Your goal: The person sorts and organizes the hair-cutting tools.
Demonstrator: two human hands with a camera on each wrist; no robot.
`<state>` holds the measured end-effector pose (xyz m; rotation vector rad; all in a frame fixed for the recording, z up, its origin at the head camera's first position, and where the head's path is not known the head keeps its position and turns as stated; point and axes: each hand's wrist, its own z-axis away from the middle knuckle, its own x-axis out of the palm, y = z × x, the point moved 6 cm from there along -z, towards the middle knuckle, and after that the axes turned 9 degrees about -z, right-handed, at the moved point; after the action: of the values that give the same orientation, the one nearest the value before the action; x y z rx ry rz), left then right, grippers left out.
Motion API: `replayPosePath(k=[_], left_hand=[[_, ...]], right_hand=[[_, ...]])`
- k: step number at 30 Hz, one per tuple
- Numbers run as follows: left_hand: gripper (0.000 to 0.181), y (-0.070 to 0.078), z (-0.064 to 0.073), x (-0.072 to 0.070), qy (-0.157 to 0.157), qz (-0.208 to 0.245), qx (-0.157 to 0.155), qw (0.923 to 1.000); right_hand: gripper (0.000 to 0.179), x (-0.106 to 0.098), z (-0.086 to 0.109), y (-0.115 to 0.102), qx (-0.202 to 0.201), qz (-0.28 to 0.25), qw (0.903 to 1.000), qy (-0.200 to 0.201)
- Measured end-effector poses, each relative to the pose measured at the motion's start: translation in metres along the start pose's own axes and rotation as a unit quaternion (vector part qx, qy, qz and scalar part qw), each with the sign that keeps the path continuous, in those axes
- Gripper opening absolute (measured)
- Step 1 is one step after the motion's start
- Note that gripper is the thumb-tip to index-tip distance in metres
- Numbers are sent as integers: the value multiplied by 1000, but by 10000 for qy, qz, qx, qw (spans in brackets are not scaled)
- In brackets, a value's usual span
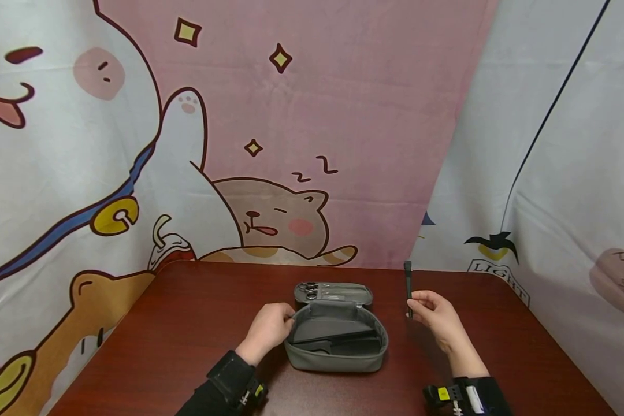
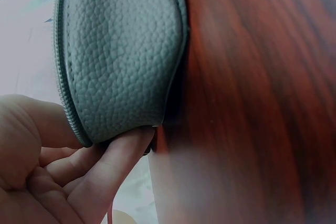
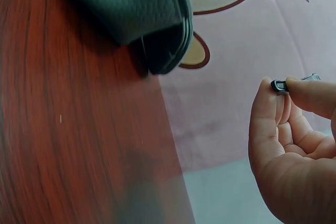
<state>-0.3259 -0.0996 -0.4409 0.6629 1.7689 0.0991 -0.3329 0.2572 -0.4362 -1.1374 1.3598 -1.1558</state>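
A grey-green zip case (image 1: 338, 363) stands open on the table, its lid folded away to the back. My left hand (image 1: 268, 330) grips the case's left side; in the left wrist view the thumb and fingers are round the end of its pebbled wall (image 2: 121, 56). To the right of the case, my right hand (image 1: 439, 318) pinches a slim dark stick-like tool (image 1: 408, 282) between thumb and fingertips, held upright. The right wrist view shows only a short metallic end of that tool (image 3: 281, 85). Long black items (image 1: 338, 340) lie inside the case.
Small scissors (image 1: 309, 290) and other slim tools sit in the lid's clear pocket. The dark red-brown wooden table (image 1: 187, 329) ends at the back against a hanging cloth (image 1: 385, 144) printed with cartoon animals.
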Motion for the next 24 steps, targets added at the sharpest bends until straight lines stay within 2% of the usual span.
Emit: replayPosePath(k=[15,18,24], left_hand=[[6,-2,0,0,-95,80,-25,9999],[6,-2,0,-1,-88,85,-64,9999],[5,-2,1,0,-98,99,-137,9998]], right_hand=[[21,40,12,-16,-107,-1355,9903,-287],[20,47,14,-18,-198,-1512,9877,-358],[19,57,19,-18,-204,-1466,9884,-330]])
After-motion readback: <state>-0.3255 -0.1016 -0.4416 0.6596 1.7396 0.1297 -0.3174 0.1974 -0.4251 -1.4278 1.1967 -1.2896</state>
